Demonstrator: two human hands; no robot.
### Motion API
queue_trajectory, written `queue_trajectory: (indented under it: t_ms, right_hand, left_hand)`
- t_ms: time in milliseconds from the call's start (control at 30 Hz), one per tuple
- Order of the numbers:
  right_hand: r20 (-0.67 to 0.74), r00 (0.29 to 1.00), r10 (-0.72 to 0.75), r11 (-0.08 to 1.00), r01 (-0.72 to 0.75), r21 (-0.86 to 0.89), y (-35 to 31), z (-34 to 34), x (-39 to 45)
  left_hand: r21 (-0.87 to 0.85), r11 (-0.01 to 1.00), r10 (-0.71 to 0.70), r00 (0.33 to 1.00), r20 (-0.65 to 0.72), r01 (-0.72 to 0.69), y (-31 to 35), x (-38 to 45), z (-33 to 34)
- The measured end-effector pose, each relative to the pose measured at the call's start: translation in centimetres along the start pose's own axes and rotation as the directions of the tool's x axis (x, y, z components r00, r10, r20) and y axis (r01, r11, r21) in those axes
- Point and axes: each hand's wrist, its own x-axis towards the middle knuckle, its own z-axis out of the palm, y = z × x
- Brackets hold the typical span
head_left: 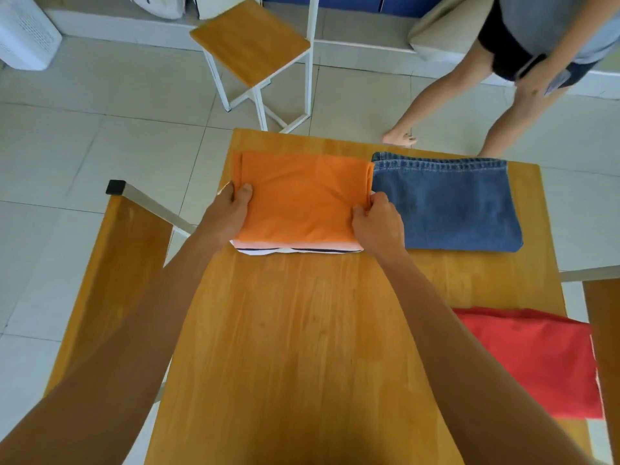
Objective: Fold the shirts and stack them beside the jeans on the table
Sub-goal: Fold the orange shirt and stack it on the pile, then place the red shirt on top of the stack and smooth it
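A folded orange shirt [302, 196] lies on top of a small stack at the far left of the wooden table [302, 330]. Under it a pale pink layer and a white and dark striped garment [302, 250] show at the near edge. Folded blue jeans [446, 203] lie right beside the stack, touching it. My left hand [228, 213] grips the orange shirt's left edge, thumb on top. My right hand [377, 223] grips its right edge, next to the jeans. A red shirt [530, 360] lies unfolded at the table's near right edge.
A wooden chair back [117, 280] stands at the table's left, another chair [604, 330] at the right. A small wooden side table with a white frame [251, 41] stands on the tiled floor beyond. A person's bare legs [453, 95] are at the far right.
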Motion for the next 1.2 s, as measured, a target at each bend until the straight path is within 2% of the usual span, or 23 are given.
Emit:
queue_trajectory:
  t_ms: [67, 133, 200, 267, 300, 367, 400, 467, 533, 600, 667, 733, 867, 967, 1033, 1100, 1200]
  right_hand:
    - [0.049, 0.998, 0.029, 1.000, -0.029, -0.001, 0.2, -0.5, -0.4]
    - [0.036, 0.998, 0.051, 0.997, -0.049, -0.054, -0.2, -1.0, -0.8]
    - [-0.064, 0.998, -0.026, 0.990, 0.016, -0.143, -1.2, -1.2, -1.5]
    - [-0.143, 0.969, -0.203, 0.963, 0.170, -0.211, -2.8, -0.8, -2.2]
    - [-0.149, 0.943, -0.298, 0.933, 0.255, -0.254, -3.6, -0.5, -2.4]
    - [-0.055, 0.906, -0.421, 0.861, 0.379, -0.339, -4.4, 0.6, -2.4]
    - [0.021, 0.903, -0.429, 0.837, 0.407, -0.366, -4.3, 1.1, -2.4]
    - [0.148, 0.921, -0.359, 0.834, 0.388, -0.391, -2.9, 1.7, -2.5]
    - [0.184, 0.945, -0.270, 0.857, 0.323, -0.401, -0.9, 1.2, -2.8]
    - [0.149, 0.960, -0.236, 0.867, 0.277, -0.414, 0.9, -0.3, -3.6]
    - [0.079, 0.974, -0.211, 0.902, 0.225, -0.368, 3.0, -2.1, -5.2]
    - [-0.011, 0.985, -0.175, 0.941, 0.164, -0.295, 5.6, -3.7, -7.3]
    - [-0.157, 0.985, -0.069, 0.981, 0.038, -0.192, 11.2, -6.3, -11.8]
    - [-0.219, 0.976, 0.015, 0.986, -0.050, -0.157, 15.2, -8.4, -13.9]
    - [-0.241, 0.968, 0.077, 0.978, -0.120, -0.171, 17.8, -10.2, -14.8]
    - [-0.259, 0.951, 0.167, 0.959, -0.219, -0.182, 20.5, -12.2, -15.2]
    - [-0.270, 0.892, 0.363, 0.896, -0.414, -0.163, 24.5, -15.1, -15.2]
  left_hand:
    - [-0.002, 1.000, -0.028, 0.999, 0.028, 0.028, -0.3, -1.0, -0.1]
    - [0.028, 1.000, -0.011, 1.000, 0.028, 0.010, -0.3, -1.6, 0.0]
    - [0.139, 0.987, 0.101, 0.986, -0.136, -0.082, 0.0, -1.8, 0.5]
    - [0.349, 0.916, 0.311, 0.900, -0.306, -0.197, 0.8, -1.9, 1.6]
    - [0.460, 0.851, 0.418, 0.858, -0.299, -0.254, 1.3, -2.0, 2.3]
    - [0.621, 0.688, 0.572, 0.807, -0.145, -0.376, 1.6, -2.3, 3.9]
    - [0.666, 0.626, 0.593, 0.802, -0.070, -0.405, 1.4, -2.4, 4.5]
    - [0.693, 0.620, 0.544, 0.838, -0.040, -0.369, 0.6, -2.1, 4.8]
    - [0.664, 0.702, 0.430, 0.897, -0.105, -0.259, 0.0, -1.6, 4.0]
    - [0.573, 0.808, 0.277, 0.948, -0.159, -0.140, 0.0, -1.6, 2.7]
    - [0.515, 0.852, 0.218, 0.956, -0.197, -0.088, -0.2, -2.5, 1.8]
    - [0.515, 0.846, 0.293, 0.929, -0.227, -0.141, -0.3, -4.4, 2.3]
    - [0.426, 0.821, 0.500, 0.839, -0.214, -0.381, -0.4, -11.1, 7.7]
    - [0.314, 0.805, 0.548, 0.833, -0.073, -0.503, -0.7, -16.4, 13.0]
    - [0.220, 0.837, 0.497, 0.864, 0.076, -0.501, -1.0, -19.2, 16.0]
    - [0.123, 0.897, 0.388, 0.890, 0.239, -0.424, -1.0, -21.3, 18.1]
    - [0.015, 0.974, 0.200, 0.891, 0.408, -0.225, 0.1, -23.4, 20.2]
